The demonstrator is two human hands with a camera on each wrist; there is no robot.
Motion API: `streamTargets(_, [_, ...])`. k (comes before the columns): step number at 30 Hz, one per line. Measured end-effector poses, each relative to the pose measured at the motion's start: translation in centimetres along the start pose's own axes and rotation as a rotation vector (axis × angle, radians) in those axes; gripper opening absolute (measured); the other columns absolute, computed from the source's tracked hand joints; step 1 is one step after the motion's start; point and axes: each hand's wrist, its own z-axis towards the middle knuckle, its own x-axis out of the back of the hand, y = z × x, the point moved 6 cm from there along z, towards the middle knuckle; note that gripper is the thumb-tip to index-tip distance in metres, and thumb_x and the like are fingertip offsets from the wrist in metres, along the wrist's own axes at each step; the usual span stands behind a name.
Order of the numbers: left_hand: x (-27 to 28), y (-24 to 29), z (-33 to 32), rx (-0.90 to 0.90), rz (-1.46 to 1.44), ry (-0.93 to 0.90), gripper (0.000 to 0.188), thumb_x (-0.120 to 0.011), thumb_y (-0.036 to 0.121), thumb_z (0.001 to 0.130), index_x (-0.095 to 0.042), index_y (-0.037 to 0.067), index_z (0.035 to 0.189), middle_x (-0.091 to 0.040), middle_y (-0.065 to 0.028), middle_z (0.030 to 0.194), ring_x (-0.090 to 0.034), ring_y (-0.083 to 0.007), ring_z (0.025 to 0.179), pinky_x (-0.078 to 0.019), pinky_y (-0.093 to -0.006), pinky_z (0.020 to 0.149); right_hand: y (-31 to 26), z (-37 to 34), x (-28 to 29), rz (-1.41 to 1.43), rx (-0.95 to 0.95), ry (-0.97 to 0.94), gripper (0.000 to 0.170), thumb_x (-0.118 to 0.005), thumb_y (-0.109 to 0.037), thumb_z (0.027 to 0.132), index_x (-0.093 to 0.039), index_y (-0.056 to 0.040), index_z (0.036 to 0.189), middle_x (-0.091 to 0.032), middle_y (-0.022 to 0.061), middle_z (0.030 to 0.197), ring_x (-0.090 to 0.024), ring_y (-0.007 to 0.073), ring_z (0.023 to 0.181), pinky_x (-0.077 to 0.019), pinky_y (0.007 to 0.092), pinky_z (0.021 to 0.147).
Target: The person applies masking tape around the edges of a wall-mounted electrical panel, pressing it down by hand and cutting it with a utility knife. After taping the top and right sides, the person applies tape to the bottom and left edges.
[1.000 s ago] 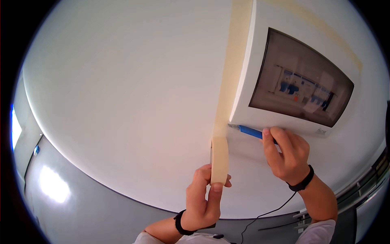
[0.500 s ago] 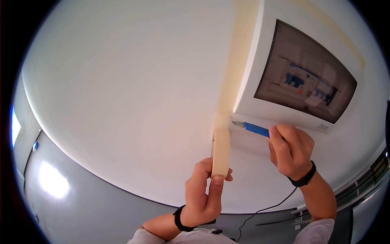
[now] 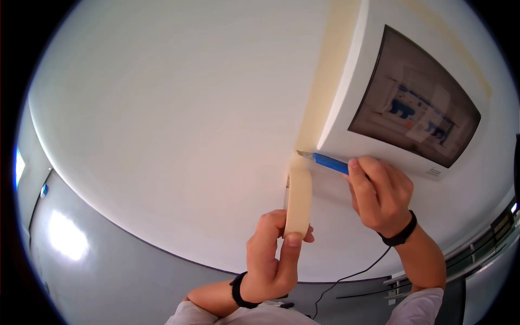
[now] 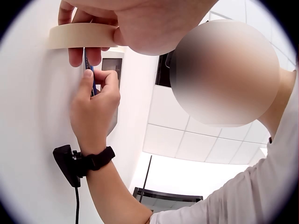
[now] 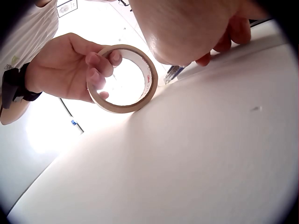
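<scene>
My left hand grips a roll of masking tape against the white wall. Its fingers pass through the ring, plain in the right wrist view, where the roll stands edge-on to the wall. From the roll, a cream strip of tape runs up the wall beside a white breaker box. My right hand pinches a blue utility knife, its blade out and pointing left. The blade tip overlaps the strip just above the roll, by the box's lower left corner.
Behind the box's tinted window sit several breakers. Another tape strip lies along the box's far side. A black cable hangs from the right wrist strap. Metal rails are at the lower right.
The knife blade has moved left from the box's corner onto the tape strip. My left hand keeps hold of the roll, and the box has shifted rightward in the head view.
</scene>
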Motion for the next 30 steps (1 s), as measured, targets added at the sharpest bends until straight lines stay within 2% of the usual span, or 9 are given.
streamTargets(22, [0.39,-0.03,0.01,-0.108,0.068,-0.041,0.023,-0.047,0.015,0.116,-0.056,-0.007,0.121,-0.071,-0.0159,0.103,-0.069,-0.0184,0.085,-0.0564,-0.0340,0.080,-0.48,0.53,-0.28,-0.046,0.036,0.030,0.019,-0.076,0.001,0.087,-0.073,0.0031,0.106,-0.069,0.0100,0.092,-0.057,0.0163,0.060,-0.0427,0.0263,0.049])
streamTargets(30, [0.25,0.15,0.07,-0.092,0.085,-0.053,0.023,-0.048,0.014,0.116,-0.056,-0.007,0.118,-0.070,-0.0181,0.103,-0.069,-0.0196,0.085,-0.0569,-0.0352,0.082,-0.63,0.95,-0.19,-0.057,0.027,0.044,0.011,-0.074,0.004,0.083,-0.072,-0.0015,0.093,-0.067,0.0075,0.089,-0.052,0.0149,0.057,-0.0387,0.0255,0.047])
